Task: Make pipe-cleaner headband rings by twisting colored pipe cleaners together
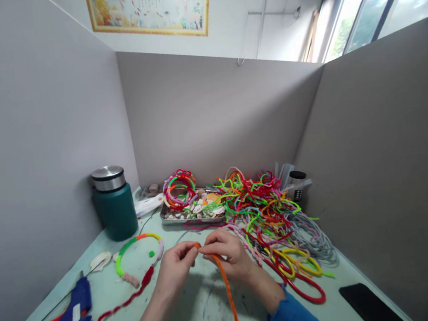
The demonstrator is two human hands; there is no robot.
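Both my hands meet above the middle of the table, pinching one end of an orange pipe cleaner [227, 284]. The fingers of my left hand [176, 266] are closed on its tip, which looks bunched or coiled. Close beside it, my right hand [229, 254] grips the same end between thumb and fingers. From there the long tail hangs down toward the bottom edge. Left of my hands lies a ring [126, 248] wrapped in green, orange, yellow, lilac and pink sections. A dark red pipe cleaner [127, 304] trails from that ring's lower right.
A blue glue gun [72, 313] lies at front left, with a green bottle [115, 209] behind it. A metal tray [193, 220] of small pieces carries finished-looking rings [179, 189]. Tangled pipe cleaners [254, 197], red-handled scissors [304, 292] and a black phone-like slab [369, 307] occupy the right.
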